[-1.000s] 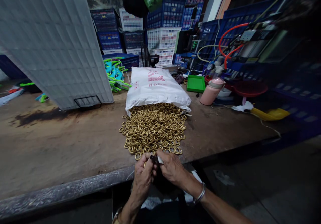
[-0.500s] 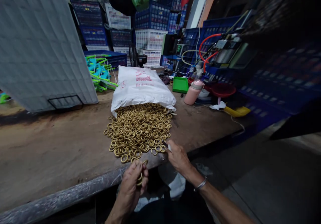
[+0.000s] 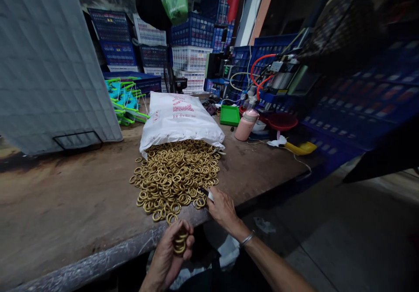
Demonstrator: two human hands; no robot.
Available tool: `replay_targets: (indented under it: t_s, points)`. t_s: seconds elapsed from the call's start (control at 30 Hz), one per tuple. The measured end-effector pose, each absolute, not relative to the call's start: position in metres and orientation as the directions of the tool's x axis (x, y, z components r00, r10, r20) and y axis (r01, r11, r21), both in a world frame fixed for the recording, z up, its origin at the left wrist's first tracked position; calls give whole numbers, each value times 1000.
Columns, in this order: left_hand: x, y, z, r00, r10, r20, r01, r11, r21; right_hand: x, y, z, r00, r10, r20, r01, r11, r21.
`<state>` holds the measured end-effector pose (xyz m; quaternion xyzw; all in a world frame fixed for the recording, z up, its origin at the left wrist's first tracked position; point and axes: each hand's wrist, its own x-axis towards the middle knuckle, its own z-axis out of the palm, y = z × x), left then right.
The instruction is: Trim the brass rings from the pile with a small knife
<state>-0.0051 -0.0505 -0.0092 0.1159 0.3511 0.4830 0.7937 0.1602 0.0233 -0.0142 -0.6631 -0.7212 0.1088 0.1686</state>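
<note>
A pile of brass-coloured rings [image 3: 176,176] spreads over the table out of the open mouth of a white sack [image 3: 181,119]. My left hand [image 3: 165,257] is just off the table's front edge, its fingers curled around several loose rings [image 3: 180,243] stacked in the palm. At the pile's near right side, my right hand [image 3: 224,211] grips a small tool [image 3: 210,195] with a pale handle and a dark, narrow tip. That tip reaches in among the rings; its exact kind is not clear. A metal bangle [image 3: 248,237] circles my right wrist.
A tall grey padded panel [image 3: 55,73] stands on the table at left, beside green and blue plastic pieces [image 3: 126,102]. Right of the sack are a green tray [image 3: 230,115], a pink bottle [image 3: 246,125] and a yellow scoop [image 3: 301,147]. Stacked crates [image 3: 193,30] line the back.
My right hand has moved left, bringing the tool's tip further over the rings. My left hand has dropped slightly away from the pile, and more rings show in its palm. The view has shifted slightly.
</note>
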Motion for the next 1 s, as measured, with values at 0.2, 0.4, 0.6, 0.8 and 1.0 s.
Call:
replay_targets:
  t_s: [0.2,0.4,0.6,0.8,1.0]
  points:
    - [2,-39,-5,206,893,-401,-618,436,654,156,33,-11,-54,988,146,844,123,-521]
    - [5,-22,0,-67,958,-280,-312,246,918,143,40,2,-138,990,1,535,76,-841]
    - [-2,-13,0,-104,993,-57,-93,48,995,132,31,17,-348,892,-290,188,-236,-953]
    - [-6,-13,-5,-59,998,19,-24,-21,999,127,25,21,-458,778,-431,101,-436,-894]
    - [-8,-13,-3,-77,988,134,125,-124,984,124,25,18,-449,763,-466,112,-469,-876]
